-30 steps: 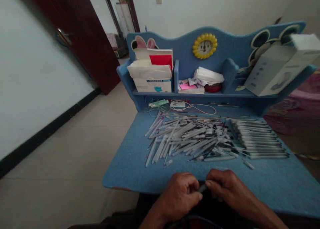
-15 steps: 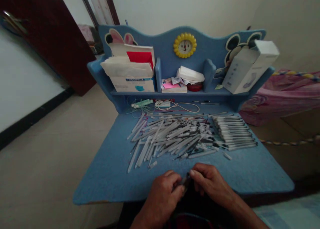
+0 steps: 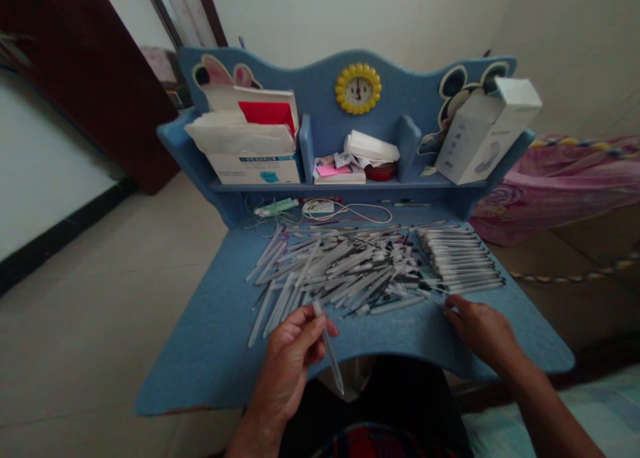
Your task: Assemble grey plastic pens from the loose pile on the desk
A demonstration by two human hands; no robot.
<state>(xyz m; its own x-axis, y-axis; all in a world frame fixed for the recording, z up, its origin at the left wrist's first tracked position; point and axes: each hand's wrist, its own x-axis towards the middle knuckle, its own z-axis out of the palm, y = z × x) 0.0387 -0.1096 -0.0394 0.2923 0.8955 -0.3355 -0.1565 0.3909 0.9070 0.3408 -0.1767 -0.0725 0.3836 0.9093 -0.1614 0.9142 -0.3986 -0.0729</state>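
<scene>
A heap of pens (image 3: 350, 268) lies across the middle of the blue bench (image 3: 200, 361). Behind the heap and to its left, on the raised shelf (image 3: 325, 187), a mask carton (image 3: 250, 169) stands open, with pale papers (image 3: 240, 137) and a red sheet (image 3: 270, 114) sticking up out of it. Straight behind the heap, the shelf's middle compartment holds a stack of booklets (image 3: 350, 177) under a pink slip (image 3: 330, 170), with a white roll (image 3: 373, 147) above a round red item (image 3: 381, 173). Behind and to the right of the heap, a white box (image 3: 473, 145) leans on the shelf; its contents are hidden. In front of the heap, the left hand (image 3: 300, 341) pinches a clear pen barrel (image 3: 333, 359) aslant, hiding part of the heap's near left edge. At the heap's near right corner, the right hand (image 3: 480, 328) has its fingertips close together low at the bench; whether they grip anything I cannot tell. Just right of the heap lies a neat row of pens (image 3: 465, 261), and directly behind it a looped white cord (image 3: 373, 209).
</scene>
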